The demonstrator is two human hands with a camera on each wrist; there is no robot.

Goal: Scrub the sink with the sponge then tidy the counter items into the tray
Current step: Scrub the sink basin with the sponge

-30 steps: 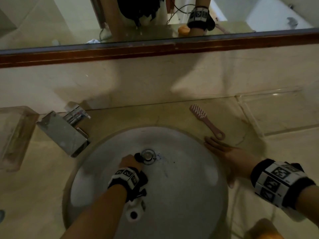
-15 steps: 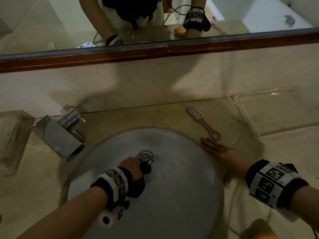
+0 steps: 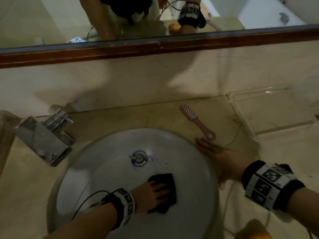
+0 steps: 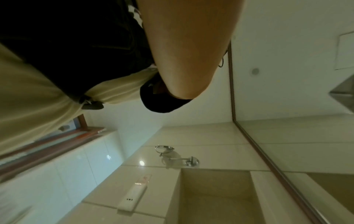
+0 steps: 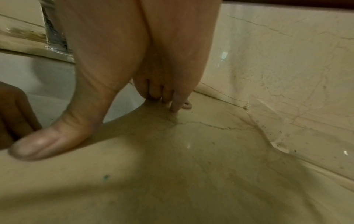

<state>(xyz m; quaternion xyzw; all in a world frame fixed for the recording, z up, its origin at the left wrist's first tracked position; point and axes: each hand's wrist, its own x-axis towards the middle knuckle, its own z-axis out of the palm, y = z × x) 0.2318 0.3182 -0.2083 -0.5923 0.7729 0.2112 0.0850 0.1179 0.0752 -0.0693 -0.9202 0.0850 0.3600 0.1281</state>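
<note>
A dark sponge (image 3: pixel 168 183) lies on the white sink basin (image 3: pixel 103 169), below and right of the drain (image 3: pixel 139 157). My left hand (image 3: pixel 155 190) presses on it with fingers spread flat over its top. My right hand (image 3: pixel 212 161) rests flat on the counter at the sink's right rim; in the right wrist view its thumb (image 5: pixel 47 141) lies at the rim and it holds nothing. A pink comb (image 3: pixel 196 121) lies on the counter just beyond my right fingertips. A clear tray (image 3: pixel 241 118) sits at the back right. The left wrist view shows only my arm and the room.
A chrome faucet (image 3: pixel 43 140) stands at the sink's left. A clear box (image 3: pixel 5 135) is at the far left edge. An orange object (image 3: pixel 253 233) shows at the bottom right. A wood-framed mirror (image 3: pixel 155 47) runs above the marble backsplash.
My left hand has slid the sponge from the drain towards me and to the right, baring the drain. The fingers now lie flatter on the sponge. My right hand has stayed put.
</note>
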